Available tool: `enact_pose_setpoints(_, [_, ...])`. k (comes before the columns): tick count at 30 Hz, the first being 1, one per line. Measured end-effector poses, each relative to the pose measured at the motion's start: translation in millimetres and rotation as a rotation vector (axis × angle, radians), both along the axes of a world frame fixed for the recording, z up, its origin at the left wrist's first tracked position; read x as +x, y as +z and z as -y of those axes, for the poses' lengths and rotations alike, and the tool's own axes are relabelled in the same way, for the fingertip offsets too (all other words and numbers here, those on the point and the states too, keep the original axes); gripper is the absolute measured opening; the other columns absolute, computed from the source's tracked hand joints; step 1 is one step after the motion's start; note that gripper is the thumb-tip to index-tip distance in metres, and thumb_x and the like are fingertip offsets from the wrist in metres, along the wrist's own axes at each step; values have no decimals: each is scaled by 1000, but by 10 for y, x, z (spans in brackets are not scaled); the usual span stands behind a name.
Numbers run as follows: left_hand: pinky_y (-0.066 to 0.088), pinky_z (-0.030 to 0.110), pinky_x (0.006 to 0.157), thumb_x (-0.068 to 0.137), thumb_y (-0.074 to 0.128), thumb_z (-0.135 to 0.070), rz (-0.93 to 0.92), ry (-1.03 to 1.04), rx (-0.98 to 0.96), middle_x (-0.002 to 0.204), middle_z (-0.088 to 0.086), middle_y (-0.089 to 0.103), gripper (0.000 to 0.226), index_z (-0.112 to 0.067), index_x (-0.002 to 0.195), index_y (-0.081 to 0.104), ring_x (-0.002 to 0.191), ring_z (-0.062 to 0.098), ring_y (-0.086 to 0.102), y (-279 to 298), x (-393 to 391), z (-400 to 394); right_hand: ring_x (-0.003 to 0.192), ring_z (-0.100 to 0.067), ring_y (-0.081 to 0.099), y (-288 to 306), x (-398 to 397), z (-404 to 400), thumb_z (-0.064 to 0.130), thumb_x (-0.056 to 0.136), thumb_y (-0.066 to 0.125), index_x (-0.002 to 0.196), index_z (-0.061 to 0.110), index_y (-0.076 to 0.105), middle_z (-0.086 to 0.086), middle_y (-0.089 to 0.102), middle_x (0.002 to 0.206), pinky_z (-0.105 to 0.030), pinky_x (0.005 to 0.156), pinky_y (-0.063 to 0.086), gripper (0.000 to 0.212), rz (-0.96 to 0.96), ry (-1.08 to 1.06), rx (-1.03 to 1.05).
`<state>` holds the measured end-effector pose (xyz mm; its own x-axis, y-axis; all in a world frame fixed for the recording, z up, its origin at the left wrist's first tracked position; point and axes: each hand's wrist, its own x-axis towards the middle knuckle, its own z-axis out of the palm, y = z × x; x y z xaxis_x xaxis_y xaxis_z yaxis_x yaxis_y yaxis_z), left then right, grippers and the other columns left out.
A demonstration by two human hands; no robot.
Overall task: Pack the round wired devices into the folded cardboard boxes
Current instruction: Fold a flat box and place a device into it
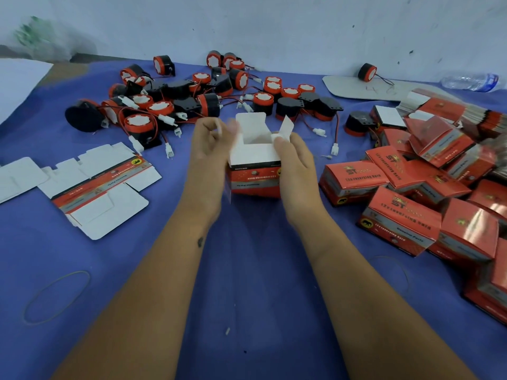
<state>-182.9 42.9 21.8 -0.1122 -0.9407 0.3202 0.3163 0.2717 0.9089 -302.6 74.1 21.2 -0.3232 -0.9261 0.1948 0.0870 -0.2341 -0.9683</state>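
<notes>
A red cardboard box [255,178] with a white inside stands upright at the middle of the blue cloth, its top flaps open. My left hand [210,149] pinches the left flap, blurred by motion. My right hand [295,163] holds the box's right side, thumb on the right flap. Nothing shows inside the box. Several round red-and-black wired devices [211,102] lie in a heap just beyond the box. One more device [367,72] sits apart at the back right.
Flat unfolded box blanks [101,185] lie at the left. A pile of closed red boxes [428,204] fills the right side. A plastic bottle [470,82] lies at the far right; rubber bands [56,297] lie on the cloth [247,283] near me.
</notes>
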Motion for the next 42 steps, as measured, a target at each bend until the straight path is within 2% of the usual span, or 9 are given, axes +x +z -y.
enact_pose_setpoints(2, [52, 30, 64, 100, 34, -54, -146, -94, 134, 88, 9, 60, 39, -22, 87, 52, 83, 20, 61, -13, -35, -8, 67, 0, 60, -13, 12, 22, 16, 98, 43, 103, 10, 59, 5, 64, 82, -19, 56, 51, 17, -1, -7, 43])
enact_pose_setpoints(8, [53, 39, 85, 95, 46, -29, -11, -34, 107, 130, 7, 59, 29, -51, 111, 54, 112, 25, 63, -41, -118, -3, 64, -1, 60, 0, 61, 43, 10, 94, 43, 97, 23, 59, 3, 65, 85, -20, 53, 50, 21, 13, -37, 78])
enact_pose_setpoints(13, [58, 34, 72, 94, 45, -3, 74, -76, 166, 116, 2, 70, 44, -33, 122, 60, 95, 21, 70, -37, -103, 52, 93, -13, 67, -3, 71, 17, 4, 94, 44, 115, 23, 61, -3, 68, 114, -29, 73, 57, 33, 90, 49, -49])
enact_pose_setpoints(16, [59, 35, 70, 95, 42, 0, 33, -77, 222, 112, 1, 72, 44, -33, 118, 61, 92, 21, 71, -17, -79, 60, 113, -24, 64, 16, 52, 0, 35, 103, 38, 123, 25, 63, -6, 65, 128, -37, 86, 56, 34, 374, 232, -47])
enact_pose_setpoints(22, [53, 31, 55, 97, 45, -6, -16, 3, 155, 93, 4, 70, 31, -33, 99, 58, 73, 17, 68, -56, -118, 31, 80, -12, 69, 4, 10, 27, -2, 92, 43, 105, 30, 67, 8, 73, 92, -29, 65, 57, 42, 286, 212, -14])
enact_pose_setpoints(27, [56, 33, 60, 96, 48, -43, -57, 16, 185, 81, -3, 71, 33, -25, 73, 62, 73, 16, 69, -98, -124, 37, 77, -18, 63, -2, 22, -1, 9, 90, 46, 80, 23, 61, -3, 66, 92, -32, 59, 53, 23, 230, 154, 8])
enact_pose_setpoints(30, [54, 32, 58, 88, 55, -21, 38, -45, 144, 89, 1, 67, 12, -25, 77, 58, 73, 13, 65, -106, -98, 41, 72, -17, 61, 4, 10, -15, 12, 88, 50, 75, 19, 56, -2, 63, 83, -31, 57, 52, 16, 181, 147, 31])
enact_pose_setpoints(34, [56, 28, 56, 87, 46, 8, -124, -104, 313, 86, 1, 73, 35, -21, 105, 57, 69, 15, 70, -71, -21, 105, 66, -11, 62, 38, -23, 9, -1, 88, 51, 88, 22, 60, 2, 61, 80, -28, 53, 52, 25, 89, 93, 48])
enact_pose_setpoints(42, [56, 28, 57, 82, 45, 17, -37, -71, 264, 93, 3, 68, 48, -25, 101, 59, 72, 16, 67, -31, -20, 71, 80, -10, 59, 46, -10, -1, -7, 85, 54, 98, 21, 60, 4, 61, 92, -25, 63, 52, 31, -116, 24, 45])
